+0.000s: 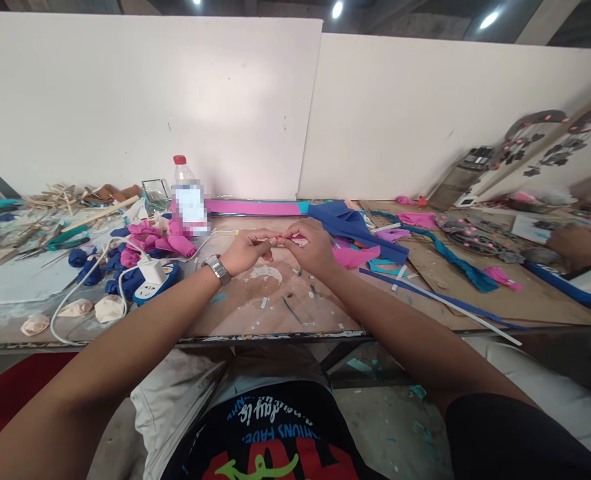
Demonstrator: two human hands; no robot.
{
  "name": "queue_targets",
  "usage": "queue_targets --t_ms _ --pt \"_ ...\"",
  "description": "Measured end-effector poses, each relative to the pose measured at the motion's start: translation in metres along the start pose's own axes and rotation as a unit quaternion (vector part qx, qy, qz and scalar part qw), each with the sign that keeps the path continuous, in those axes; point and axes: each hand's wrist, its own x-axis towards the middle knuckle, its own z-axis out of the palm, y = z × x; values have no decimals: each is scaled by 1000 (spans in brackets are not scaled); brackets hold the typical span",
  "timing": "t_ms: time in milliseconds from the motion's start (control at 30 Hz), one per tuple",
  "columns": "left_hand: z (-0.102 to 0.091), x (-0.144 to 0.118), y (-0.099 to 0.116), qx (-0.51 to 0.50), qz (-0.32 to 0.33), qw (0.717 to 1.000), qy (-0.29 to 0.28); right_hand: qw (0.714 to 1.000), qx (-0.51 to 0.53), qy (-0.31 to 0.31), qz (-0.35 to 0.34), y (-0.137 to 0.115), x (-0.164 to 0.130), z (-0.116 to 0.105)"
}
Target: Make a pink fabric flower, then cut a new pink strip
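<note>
Over the middle of the table, my left hand [248, 251] and my right hand [309, 245] meet with fingertips pinched close together. Between them runs a narrow pink strip [282, 238], mostly hidden by the fingers; whether it is cloth or crepe paper I cannot tell. A wristwatch [218, 269] is on my left wrist. Right of my right hand lie a pink piece [358, 257] and a folded dark blue piece [360, 230] of similar soft material. Small scraps [264, 303] are scattered on the tabletop [245, 313] below my hands.
Left are a red-capped bottle [180, 170], bunched pink pieces [148, 240], rolled blue pieces [88, 267], a power strip [158, 283] with a white cable, cream rosettes [109, 309] and green-handled pliers [68, 238]. A white strip [460, 308] crosses the right. A co-worker's hand [582, 243] is far right.
</note>
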Motion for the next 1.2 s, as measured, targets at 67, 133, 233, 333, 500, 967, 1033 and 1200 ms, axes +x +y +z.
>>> queue_targets --t_ms 67,133,233,333,500,967,1033,1200 --pt "0 -1 1 -41 -18 999 -9 1000 -1 1 -3 1 1 -1" --pt "1 -1 1 -84 -33 996 -19 1000 -3 3 1 1 1 -2" --pt "3 -1 0 -131 -46 990 -27 1000 -4 12 2 0 1 -2" --pt "4 -1 -1 -156 -57 985 -41 1000 -6 17 5 -1 1 -2" --pt "4 -2 -3 -183 -63 978 -82 999 -10 37 6 -3 1 -3" --pt "8 -3 2 -103 -3 994 -43 999 -26 42 10 -7 1 -3" --pt "9 -1 2 -75 20 997 10 999 -26 31 4 -5 1 -2" --pt "5 2 0 -35 38 995 84 999 -24 16 -32 -4 1 1"
